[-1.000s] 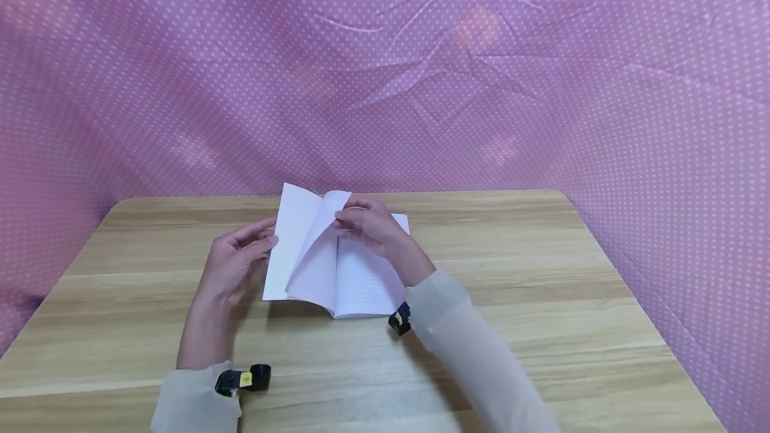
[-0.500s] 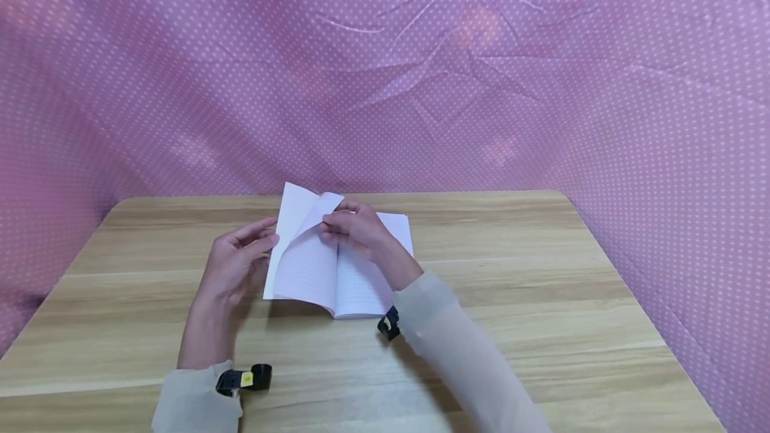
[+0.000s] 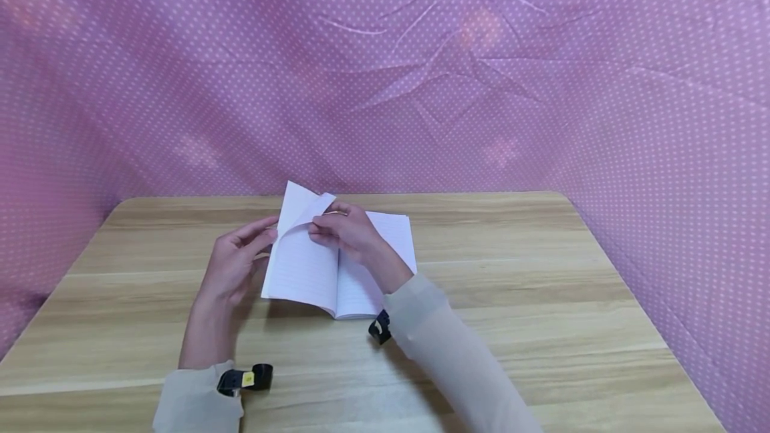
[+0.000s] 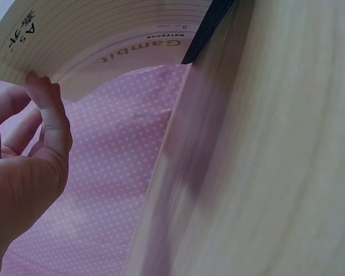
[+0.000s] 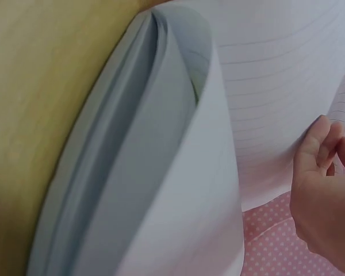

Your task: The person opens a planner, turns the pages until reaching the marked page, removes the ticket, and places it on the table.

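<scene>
Lined notebook (image 3: 303, 266) open on the wood-grain surface (image 3: 529, 306), near its far edge, spine pointing roughly toward the wearer. We saw its right half lying low and its left half raised and bowed at the outer side. The left hand (image 3: 231, 262) pinched that raised outer edge between thumb and fingers. The right hand (image 3: 351, 232) reached over the right half and gripped a page (image 3: 308, 211) near its top, the corner bent over above the fingers. From the left wrist we read "Gambit" (image 4: 141, 52), inverted, on a ruled leaf; dark marks near its corner we could not make out. We noted pale sleeves (image 3: 463, 359) on both arms, a black wrist device (image 3: 246, 379) with a yellow patch on the left, and pink dotted cloth (image 3: 385, 99) behind the surface
</scene>
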`<state>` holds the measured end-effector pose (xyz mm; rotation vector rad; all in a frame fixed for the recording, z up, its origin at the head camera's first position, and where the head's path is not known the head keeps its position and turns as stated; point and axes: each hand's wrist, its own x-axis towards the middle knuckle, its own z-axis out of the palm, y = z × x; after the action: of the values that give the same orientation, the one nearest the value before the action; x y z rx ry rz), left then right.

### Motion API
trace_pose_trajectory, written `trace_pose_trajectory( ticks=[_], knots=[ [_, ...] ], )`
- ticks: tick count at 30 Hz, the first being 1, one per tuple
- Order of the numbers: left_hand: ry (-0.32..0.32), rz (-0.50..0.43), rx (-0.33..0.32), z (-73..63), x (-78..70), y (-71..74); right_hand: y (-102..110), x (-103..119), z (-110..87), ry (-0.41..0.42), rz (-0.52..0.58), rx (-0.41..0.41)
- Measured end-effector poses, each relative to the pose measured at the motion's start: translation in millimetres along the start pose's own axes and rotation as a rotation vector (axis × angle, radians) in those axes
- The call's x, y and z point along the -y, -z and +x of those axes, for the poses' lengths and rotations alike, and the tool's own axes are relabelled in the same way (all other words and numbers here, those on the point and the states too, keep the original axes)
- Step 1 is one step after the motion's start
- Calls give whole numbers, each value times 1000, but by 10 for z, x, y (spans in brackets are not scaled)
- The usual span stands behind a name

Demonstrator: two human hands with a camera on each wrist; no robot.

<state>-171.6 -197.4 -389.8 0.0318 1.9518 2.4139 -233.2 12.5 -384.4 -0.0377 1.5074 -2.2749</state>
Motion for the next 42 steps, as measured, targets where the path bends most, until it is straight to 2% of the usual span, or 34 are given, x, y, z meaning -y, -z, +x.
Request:
trace_pose_trajectory(
  ticks=[8, 15, 29, 35, 42],
  knots=[
    [10, 8, 0, -1, 7, -8, -39, -19, 15, -2, -2, -10],
    [6, -37, 9, -4, 3, 6, -87, -30, 32, -7, 25, -22],
    [6, -25, 17, -16, -2, 9, -149, -40, 54, -9, 51, -53],
    [0, -22, 15, -11, 2, 16, -126, -27, 35, -1, 33, -5],
    [9, 23, 14, -3, 4, 12, -30, 34, -11, 8, -28, 58]
  ],
)
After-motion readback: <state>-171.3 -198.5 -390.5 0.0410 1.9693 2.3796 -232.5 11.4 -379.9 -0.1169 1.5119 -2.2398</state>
